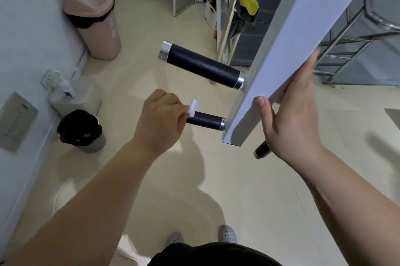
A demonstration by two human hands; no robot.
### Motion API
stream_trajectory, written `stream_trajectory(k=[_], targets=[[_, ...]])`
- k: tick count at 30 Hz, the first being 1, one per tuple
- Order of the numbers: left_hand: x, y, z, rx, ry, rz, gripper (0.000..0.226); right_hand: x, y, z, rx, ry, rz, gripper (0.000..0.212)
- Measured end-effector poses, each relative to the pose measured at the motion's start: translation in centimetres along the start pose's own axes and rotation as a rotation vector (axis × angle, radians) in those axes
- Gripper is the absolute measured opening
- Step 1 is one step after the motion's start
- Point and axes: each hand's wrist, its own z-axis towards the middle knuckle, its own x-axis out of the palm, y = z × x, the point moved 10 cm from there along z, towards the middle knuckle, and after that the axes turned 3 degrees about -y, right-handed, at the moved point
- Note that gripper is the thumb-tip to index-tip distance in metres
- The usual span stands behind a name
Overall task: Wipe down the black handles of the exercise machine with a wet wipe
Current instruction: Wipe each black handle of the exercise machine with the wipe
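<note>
A white metal beam (287,44) of the exercise machine slants down from the upper right. Two black handles with silver caps stick out to its left: an upper handle (203,65) and a lower handle (205,122). My left hand (161,121) pinches a small white wet wipe (192,107) against the lower handle's free end, which it hides. My right hand (290,114) holds the beam's lower edge, thumb in front and fingers behind. The tip of a third black handle (262,149) shows below my right hand.
A pink swing-lid bin (93,18) stands against the left wall. Below it are a white box with a spray bottle (65,88) and a small grey bin with a black liner (81,131). Steel railings (346,49) stand at the right. My shoes (227,234) are at the bottom.
</note>
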Motion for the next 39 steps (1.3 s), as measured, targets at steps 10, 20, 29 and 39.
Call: stream_trajectory(k=[10,20,29,39], targets=[[3.2,-6.2,-1.6,0.160,0.080,-0.033,0.007,-0.1,0.1,-0.1,0.001,-0.009,-0.004,0.093],[3.2,-1.5,-1.4,0.014,0.034,0.034,0.042,-0.2,0.3,-0.6,0.028,-0.021,-0.022,0.093],[2.6,-2.0,-2.1,0.218,0.150,0.008,0.031,-0.5,0.6,-1.0,0.010,-0.002,-0.020,0.089],[7.2,-6.1,-1.0,0.288,0.211,0.064,0.036,-0.2,0.5,-0.9,0.032,-0.022,-0.028,0.089]])
